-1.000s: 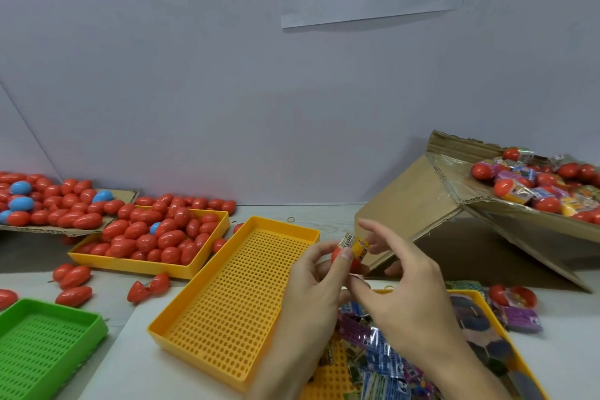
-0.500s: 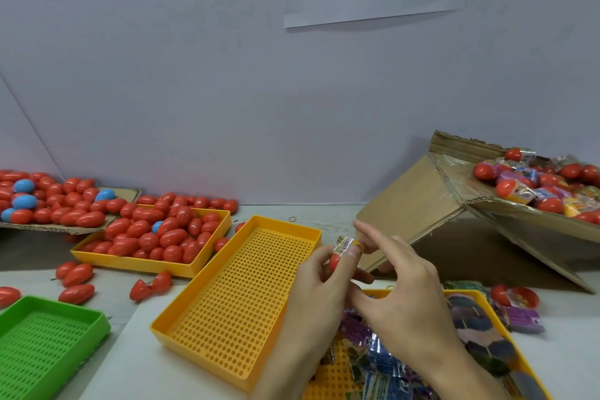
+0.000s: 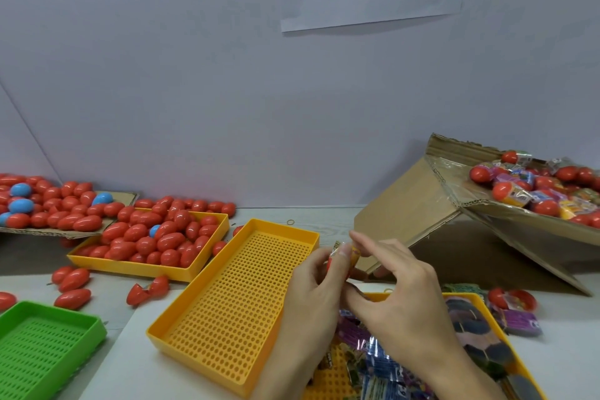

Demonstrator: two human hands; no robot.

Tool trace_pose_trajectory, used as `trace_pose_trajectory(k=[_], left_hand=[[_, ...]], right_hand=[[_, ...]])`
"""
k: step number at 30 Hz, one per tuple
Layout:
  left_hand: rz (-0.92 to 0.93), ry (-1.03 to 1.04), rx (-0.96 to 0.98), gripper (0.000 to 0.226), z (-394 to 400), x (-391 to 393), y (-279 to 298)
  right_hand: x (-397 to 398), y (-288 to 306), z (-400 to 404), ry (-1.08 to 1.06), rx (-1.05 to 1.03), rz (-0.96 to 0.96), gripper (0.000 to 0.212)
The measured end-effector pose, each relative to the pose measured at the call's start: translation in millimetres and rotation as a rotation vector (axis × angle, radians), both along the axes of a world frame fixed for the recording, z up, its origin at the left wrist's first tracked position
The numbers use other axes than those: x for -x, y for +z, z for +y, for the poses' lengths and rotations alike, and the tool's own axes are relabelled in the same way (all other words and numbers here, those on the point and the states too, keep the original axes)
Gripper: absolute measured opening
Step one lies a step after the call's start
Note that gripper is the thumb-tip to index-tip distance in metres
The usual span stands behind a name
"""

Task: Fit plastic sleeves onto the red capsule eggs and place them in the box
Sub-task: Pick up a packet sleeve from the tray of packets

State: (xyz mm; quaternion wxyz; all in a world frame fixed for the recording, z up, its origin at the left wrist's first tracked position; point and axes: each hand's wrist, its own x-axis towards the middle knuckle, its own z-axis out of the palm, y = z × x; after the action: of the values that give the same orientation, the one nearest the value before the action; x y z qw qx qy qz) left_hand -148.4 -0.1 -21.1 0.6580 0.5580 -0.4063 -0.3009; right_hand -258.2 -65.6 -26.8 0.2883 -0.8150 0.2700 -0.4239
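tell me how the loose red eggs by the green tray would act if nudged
The eggs look smooth, glossy and rounded, so they would likely roll or skid on the flat table. They look like hollow plastic, so probably light. The green tray rim might stop them.

Sleeve [image 3: 352,253] slid further down the egg [image 3: 331,265].

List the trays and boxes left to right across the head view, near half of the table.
Green perforated plastic tray → yellow plastic tray full of red capsule eggs → empty yellow perforated plastic tray → yellow tray of printed plastic sleeves → tilted cardboard box of sleeved eggs.
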Motion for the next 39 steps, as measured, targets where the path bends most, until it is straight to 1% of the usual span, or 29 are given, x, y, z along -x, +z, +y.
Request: trace_pose_trajectory(k=[2,5,7,12,17,21,26,29,32,36,39], left_hand=[[-0.009,0.023,-0.006,0.035,-1.0,0.7,-0.2],[0.005,0.061,-0.005,0.039,-3.0,2.9,-1.8],[0.024,0.076,-0.012,0.041,-3.2,4.5,-2.6],[0.007,0.102,-0.028,0.039,-5.2,7.3,-6.5],[0.042,0.056,-0.088,0.041,-5.4,4.8,-4.5],[0.011,0.042,-0.099,0.049,-3.8,4.6,-3.8],[0.073,0.059,-0.069,0.036,-4.1,5.0,-4.1],[0.139,0.031,-0.067,0.033,-2.4,6.6,-1.8],[0.181,-0.012,-0.096,0.036,-1.0,5.7,0.5],[0.159,-0.037,-0.115,0.045,-1.4,3.4,-0.7],[0.177,-0.058,-0.111,0.043,-0.2,3.3,0.0]], right_hand=[[-0.6,0.3,0.6,0.016,0.004,0.009,0.066],[-1.3,0.1,0.7,-0.019,0.019,0.01,0.06],[-1.1,0.0,1.2,-0.056,0.028,0.007,0.058],[-1.2,-2.4,0.6,-0.086,0.018,-0.004,0.059],[-1.3,-2.1,0.3,-0.053,-0.009,-0.011,0.058],[-2.3,-3.1,0.1,-0.062,-0.016,-0.013,0.059],[-3.4,-0.8,1.9,-0.059,-0.021,-0.039,0.06],[-3.5,1.1,3.6,-0.024,-0.023,-0.049,0.061],[-3.2,0.3,3.4,-0.021,-0.022,-0.044,0.061],[-2.1,-0.2,2.9,-0.035,-0.004,-0.028,0.062],[-0.9,-0.4,1.7,-0.03,-0.012,-0.029,0.063]])
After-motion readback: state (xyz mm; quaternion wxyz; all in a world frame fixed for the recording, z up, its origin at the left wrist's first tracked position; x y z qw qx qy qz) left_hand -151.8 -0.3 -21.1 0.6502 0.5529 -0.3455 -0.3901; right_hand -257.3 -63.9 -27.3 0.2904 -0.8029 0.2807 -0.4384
